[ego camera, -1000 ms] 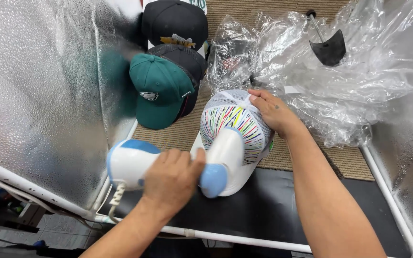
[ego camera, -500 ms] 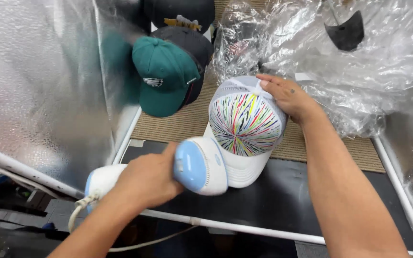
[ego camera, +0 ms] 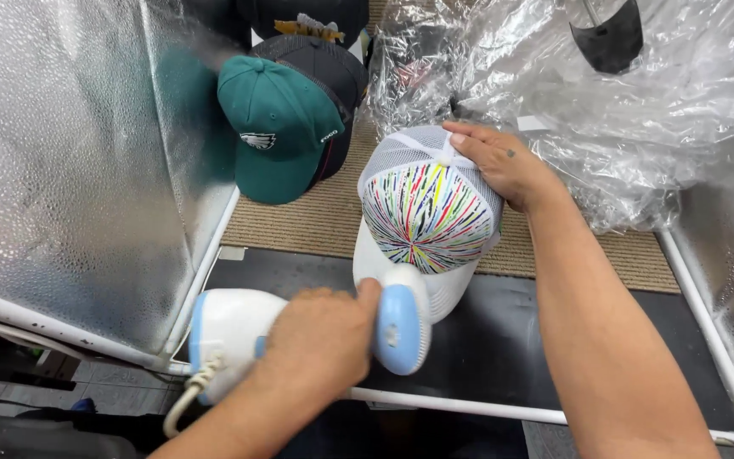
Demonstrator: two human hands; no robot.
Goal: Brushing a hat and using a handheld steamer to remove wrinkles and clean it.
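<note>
Between the silvery reflective panels [ego camera: 70, 170] of this small booth we work over a black mat [ego camera: 503, 357], with tan matting [ego camera: 316, 221] behind it and crumpled clear plastic sheeting [ego camera: 639, 110] heaped at the back right. Next in size come the caps: a green cap [ego camera: 278, 127] leans on a dark cap [ego camera: 333, 76] at the back left, well apart from ours. Our white mesh-backed cap [ego camera: 431, 212] with its panel of many-coloured streaks stands at the mat's rear edge. Our right hand [ego camera: 503, 161] rests on its crown, fingers together and laid flat on the mesh. Our left hand [ego camera: 320, 344] is wrapped tight round the white-and-blue handheld steamer [ego camera: 239, 331], its blue head [ego camera: 401, 327] touching or just below the brim. Since half a second ago the steamer has swung lower and nearer us, head now under the brim rather than beside the cap; we judge the pass has moved to the brim. A white cord [ego camera: 184, 404] trails from the handle.
</note>
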